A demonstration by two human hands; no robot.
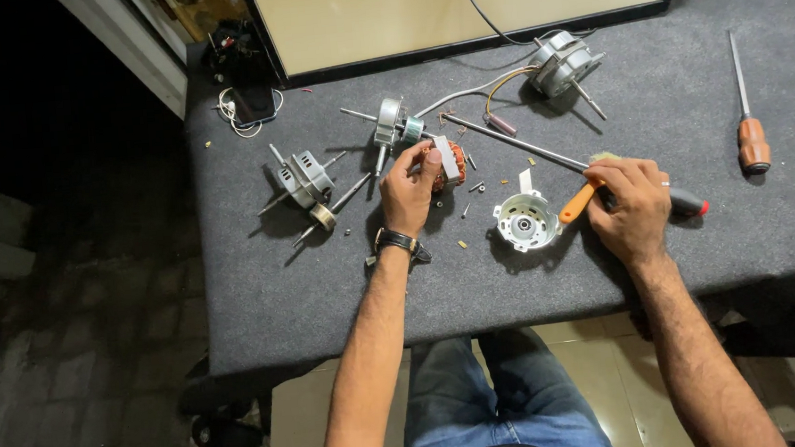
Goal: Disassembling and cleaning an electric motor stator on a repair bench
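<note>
2 hands work on the grey table point(689, 87): left hand point(409, 189) closed around a copper-wound stator point(448, 163), right hand point(635, 203) gripping an orange-handled brush point(581, 200) beside a white motor cover point(525, 222).

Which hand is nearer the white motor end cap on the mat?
Right. The right hand sits just beside the white end cap, holding an orange-handled brush. The left hand is farther off, holding the copper-wound stator.

stator point(447, 164): copper windings, held upright off table | brush point(581, 200): orange handle, tilted, bristles up-right
</note>
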